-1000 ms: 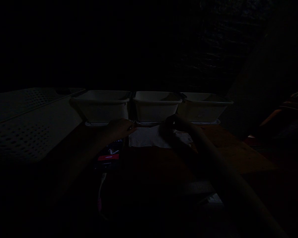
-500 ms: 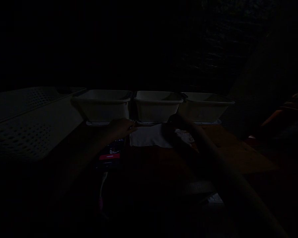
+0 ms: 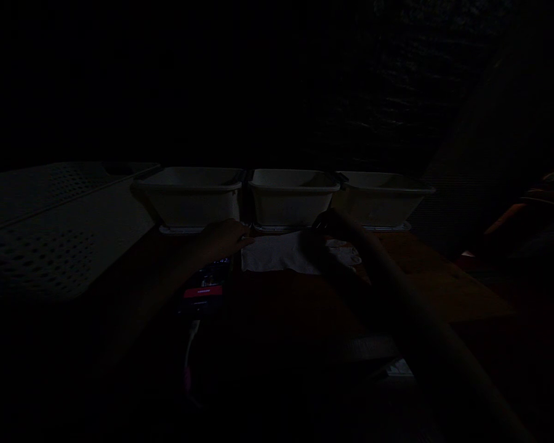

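Note:
The scene is very dark. A white cloth glove (image 3: 277, 253) lies flat on the wooden table, its cuff end to the left and its finger end to the right. At the upper left corner of the cuff, my left hand (image 3: 226, 239) is closed, thumb over the cloth. My right hand (image 3: 335, 224) reaches to the glove's far edge with bent fingers pinched together there; its shadow crosses the cloth. Fine finger detail is lost in the dark.
Three pale plastic bins, left (image 3: 198, 206), middle (image 3: 293, 206) and right (image 3: 378, 206), line the back. A perforated basket (image 3: 64, 246) stands left. A lit phone (image 3: 204, 292) with a cable (image 3: 189, 357) lies near my left forearm. Part of another person (image 3: 508, 218) shows at right.
Both hands and the glove stay almost in place. My right fingers shift very slightly at the glove's far edge.

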### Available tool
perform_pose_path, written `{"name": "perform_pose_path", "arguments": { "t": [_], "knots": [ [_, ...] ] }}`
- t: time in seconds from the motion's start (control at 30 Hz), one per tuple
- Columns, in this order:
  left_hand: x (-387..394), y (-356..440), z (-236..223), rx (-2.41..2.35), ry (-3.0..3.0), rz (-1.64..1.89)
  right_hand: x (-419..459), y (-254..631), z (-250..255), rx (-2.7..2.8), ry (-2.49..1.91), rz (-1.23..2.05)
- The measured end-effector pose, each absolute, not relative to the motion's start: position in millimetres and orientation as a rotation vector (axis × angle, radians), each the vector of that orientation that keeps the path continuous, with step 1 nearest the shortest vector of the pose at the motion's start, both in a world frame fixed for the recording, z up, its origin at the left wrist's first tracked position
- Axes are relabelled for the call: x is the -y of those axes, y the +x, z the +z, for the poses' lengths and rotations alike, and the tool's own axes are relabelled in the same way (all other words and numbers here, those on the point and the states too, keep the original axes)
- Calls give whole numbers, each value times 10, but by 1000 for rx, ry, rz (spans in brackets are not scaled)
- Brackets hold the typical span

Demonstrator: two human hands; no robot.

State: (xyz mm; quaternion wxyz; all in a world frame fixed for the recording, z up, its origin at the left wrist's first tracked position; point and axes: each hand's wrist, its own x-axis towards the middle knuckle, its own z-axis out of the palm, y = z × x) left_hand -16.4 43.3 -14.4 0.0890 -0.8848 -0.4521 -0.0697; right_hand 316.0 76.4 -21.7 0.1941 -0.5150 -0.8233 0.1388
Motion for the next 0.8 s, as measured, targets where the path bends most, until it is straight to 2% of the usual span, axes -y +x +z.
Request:
{"name": "perform_pose_path", "arguments": {
  "t": [0.43,0.8],
  "knots": [
    [-438,-146,-136,1333,-2691,-200,-860,3253,-267,2271,-1635,244],
    [-415,-162,-149,1291,-2699,-249,-864,3229,-328,2190,-1574,438]
  ]
}}
